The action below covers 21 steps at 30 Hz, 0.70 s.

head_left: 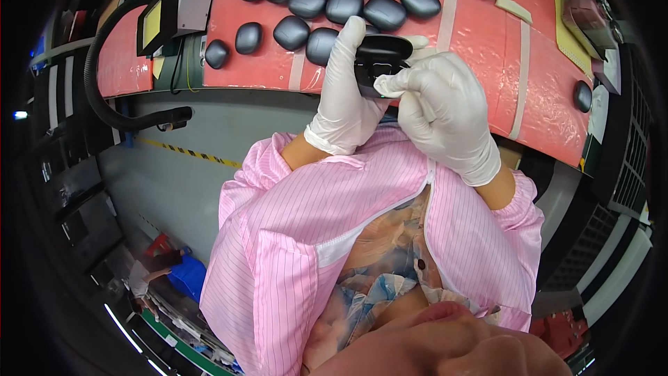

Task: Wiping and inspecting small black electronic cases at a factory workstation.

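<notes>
Wearing a white glove, my left hand (342, 101) grips a black earbud charging case (376, 69) with its lid raised, at the near edge of the bench. A small green light shows on the case's front. My right hand (451, 108), also gloved, is closed with thumb and forefinger pinched against the right side of the open case. Whatever lies between those fingertips is too small to make out. Beyond both hands, several closed dark grey cases (344, 7) lie in loose rows.
A red padded mat (275, 73) covers the bench. At left stand a black flexible hose (90, 63) and a pale box (198, 0). On the right are one lone case (582, 96), a yellow sheet (567, 35) and a clear container (583, 17). Another person (188, 275) is at lower left.
</notes>
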Each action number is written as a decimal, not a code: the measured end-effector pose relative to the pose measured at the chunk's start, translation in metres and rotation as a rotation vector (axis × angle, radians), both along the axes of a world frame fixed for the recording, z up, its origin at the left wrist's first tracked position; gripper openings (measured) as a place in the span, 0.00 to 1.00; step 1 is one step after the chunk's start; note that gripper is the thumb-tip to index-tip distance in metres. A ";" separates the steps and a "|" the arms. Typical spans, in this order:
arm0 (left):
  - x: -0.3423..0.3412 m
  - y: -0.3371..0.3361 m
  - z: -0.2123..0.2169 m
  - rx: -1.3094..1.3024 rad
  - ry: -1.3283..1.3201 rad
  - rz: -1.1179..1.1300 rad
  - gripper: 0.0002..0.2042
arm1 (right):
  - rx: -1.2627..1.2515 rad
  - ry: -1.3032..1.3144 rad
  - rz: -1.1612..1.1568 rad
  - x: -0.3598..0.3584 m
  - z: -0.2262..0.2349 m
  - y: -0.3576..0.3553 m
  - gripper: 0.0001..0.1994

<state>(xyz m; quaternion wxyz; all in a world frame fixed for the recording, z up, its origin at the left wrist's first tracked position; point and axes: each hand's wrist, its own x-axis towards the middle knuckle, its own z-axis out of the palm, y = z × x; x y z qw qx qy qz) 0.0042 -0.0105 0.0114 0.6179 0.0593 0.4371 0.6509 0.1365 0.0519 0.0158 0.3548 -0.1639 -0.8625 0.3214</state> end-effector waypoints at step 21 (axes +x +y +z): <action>-0.003 0.013 -0.005 -0.005 -0.368 -0.218 0.30 | -0.255 0.170 -0.225 0.033 -0.016 0.021 0.11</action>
